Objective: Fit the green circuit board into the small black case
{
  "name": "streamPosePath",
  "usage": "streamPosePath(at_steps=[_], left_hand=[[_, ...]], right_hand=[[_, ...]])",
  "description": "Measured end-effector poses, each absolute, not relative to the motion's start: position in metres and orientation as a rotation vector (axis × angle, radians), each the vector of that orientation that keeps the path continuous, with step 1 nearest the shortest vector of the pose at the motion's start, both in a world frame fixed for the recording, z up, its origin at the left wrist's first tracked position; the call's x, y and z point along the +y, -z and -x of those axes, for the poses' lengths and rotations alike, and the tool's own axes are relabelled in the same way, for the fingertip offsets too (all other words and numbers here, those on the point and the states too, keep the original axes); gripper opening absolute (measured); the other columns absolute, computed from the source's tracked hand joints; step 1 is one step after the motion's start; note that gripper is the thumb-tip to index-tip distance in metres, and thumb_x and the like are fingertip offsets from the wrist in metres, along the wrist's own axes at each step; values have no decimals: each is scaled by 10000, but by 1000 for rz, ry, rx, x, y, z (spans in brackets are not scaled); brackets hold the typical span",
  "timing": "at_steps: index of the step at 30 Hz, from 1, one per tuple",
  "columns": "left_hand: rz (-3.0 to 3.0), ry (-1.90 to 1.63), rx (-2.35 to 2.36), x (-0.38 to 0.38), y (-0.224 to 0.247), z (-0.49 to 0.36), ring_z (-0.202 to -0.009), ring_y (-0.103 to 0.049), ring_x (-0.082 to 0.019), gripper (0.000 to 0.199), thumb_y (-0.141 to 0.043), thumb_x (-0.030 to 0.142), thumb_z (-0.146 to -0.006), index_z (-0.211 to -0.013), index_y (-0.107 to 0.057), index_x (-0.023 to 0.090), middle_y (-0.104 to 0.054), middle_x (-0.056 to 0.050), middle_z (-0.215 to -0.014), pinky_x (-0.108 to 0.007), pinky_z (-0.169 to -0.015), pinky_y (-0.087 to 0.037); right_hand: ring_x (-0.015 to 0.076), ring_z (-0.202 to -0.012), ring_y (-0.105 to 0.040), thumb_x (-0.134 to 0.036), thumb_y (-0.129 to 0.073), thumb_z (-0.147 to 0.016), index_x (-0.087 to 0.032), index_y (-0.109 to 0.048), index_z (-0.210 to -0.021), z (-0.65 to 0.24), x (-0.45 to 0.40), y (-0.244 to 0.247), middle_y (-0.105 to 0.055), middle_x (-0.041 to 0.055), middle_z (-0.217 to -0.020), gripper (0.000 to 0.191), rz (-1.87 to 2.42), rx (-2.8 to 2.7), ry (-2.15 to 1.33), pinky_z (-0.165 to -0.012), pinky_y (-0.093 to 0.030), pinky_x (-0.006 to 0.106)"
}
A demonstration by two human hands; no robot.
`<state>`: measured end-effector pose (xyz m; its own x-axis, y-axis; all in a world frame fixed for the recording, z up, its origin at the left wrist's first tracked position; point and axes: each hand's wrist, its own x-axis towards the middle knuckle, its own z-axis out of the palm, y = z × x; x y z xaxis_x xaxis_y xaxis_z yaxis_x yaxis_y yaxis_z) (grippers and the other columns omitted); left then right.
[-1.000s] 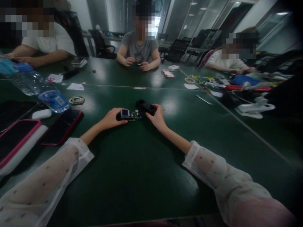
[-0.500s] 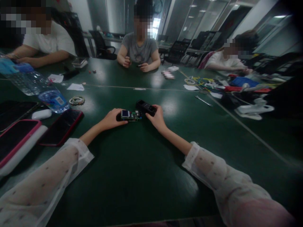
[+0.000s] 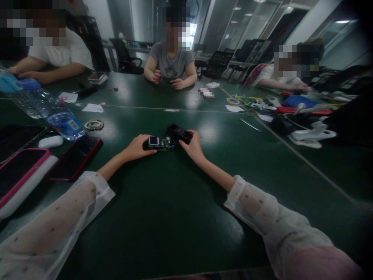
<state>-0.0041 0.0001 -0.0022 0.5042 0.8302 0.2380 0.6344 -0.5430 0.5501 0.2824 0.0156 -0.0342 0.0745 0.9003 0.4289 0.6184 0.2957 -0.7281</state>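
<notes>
My left hand (image 3: 139, 147) grips the left end of a small green circuit board (image 3: 164, 144), which has a little screen (image 3: 154, 141) on its top. In my right hand (image 3: 194, 146) is a black case (image 3: 179, 133), held at its right end between thumb and fingers and tilted. The case's left end lies just behind the board's right end; whether the two touch I cannot tell. Both items are low over the green table (image 3: 163, 217), in front of me.
On the left are a red-edged phone (image 3: 75, 158), a pink-framed phone (image 3: 23, 173), a white case (image 3: 50, 142), water bottles (image 3: 65, 122) and a bracelet (image 3: 94, 125). A wrench (image 3: 250, 125), cables (image 3: 244, 100) and a white device (image 3: 313, 134) lie right. Three people sit around the table.
</notes>
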Motion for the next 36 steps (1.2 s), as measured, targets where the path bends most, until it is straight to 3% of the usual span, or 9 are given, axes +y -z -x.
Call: streamPosePath(at_steps=[11, 21, 36], left_hand=[[-2362, -672, 1227, 2, 5, 4, -1135, -551, -298, 578, -674, 536, -796, -1275, -554, 236, -612, -89, -1242, -478, -958, -449], [-2373, -669, 1232, -1, 1, 3, -1149, -546, -290, 556, -667, 519, -811, -1261, -548, 215, -604, -95, -1250, -465, -965, -449], [-2285, -668, 1291, 1, 5, 3, -1068, -587, -314, 595, -688, 553, -772, -1214, -582, 169, -610, -136, -1167, -491, -916, -476]], right_hand=[[299, -1125, -558, -218, -709, -748, -177, -496, -1170, -283, 18, 35, -564, 138, -1175, 475, 1366, -1651, -348, -1011, -465, 529], [263, -1203, -553, -489, -592, -891, -248, -411, -1352, -271, -7, 10, -525, 121, -1317, 551, 1063, -1729, -440, -1032, -498, 463], [269, -1248, -524, -393, -591, -915, -282, -379, -1403, -267, -13, 3, -499, 112, -1349, 543, 933, -2010, -531, -1052, -480, 484]])
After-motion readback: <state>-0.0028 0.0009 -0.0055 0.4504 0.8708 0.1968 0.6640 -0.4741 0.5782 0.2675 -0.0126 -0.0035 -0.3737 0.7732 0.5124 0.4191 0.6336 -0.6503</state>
